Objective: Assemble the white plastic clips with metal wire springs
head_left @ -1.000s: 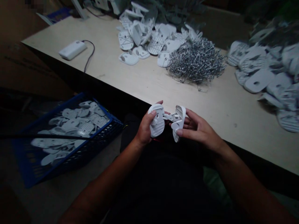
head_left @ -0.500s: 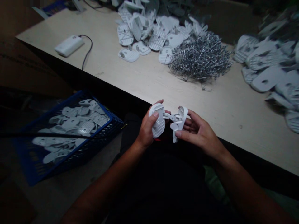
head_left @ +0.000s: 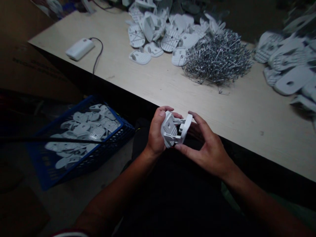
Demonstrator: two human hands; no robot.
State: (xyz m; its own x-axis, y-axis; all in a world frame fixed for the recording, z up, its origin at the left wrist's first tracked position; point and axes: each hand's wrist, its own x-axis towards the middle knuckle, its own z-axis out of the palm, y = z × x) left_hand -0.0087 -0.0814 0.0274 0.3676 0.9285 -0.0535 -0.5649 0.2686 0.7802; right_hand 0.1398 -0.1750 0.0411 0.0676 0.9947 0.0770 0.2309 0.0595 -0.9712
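Observation:
Just off the table's front edge, my left hand [head_left: 156, 133] is closed on a white plastic piece [head_left: 169, 126], its inner side with raised tabs turned to the right. My right hand [head_left: 208, 144] grips a second white plastic piece [head_left: 187, 128] between thumb and fingertips. The two pieces face each other, their tabs meeting or overlapping in the middle. On the table lie a pile of similar white pieces [head_left: 170, 38] and, beside it, a tangled heap of metal springs or pins [head_left: 218, 59].
A blue crate [head_left: 46, 174] with many white pieces stands below the table at the left. A white power bank [head_left: 80, 49] with a cable lies on the table [head_left: 138, 80]. More white pieces [head_left: 292, 80] are heaped at the right. A cardboard box stands at upper left.
The two white pieces have come together, and the left one has turned to show its inner side. My right hand has moved in towards my left. The whole view has shifted slightly.

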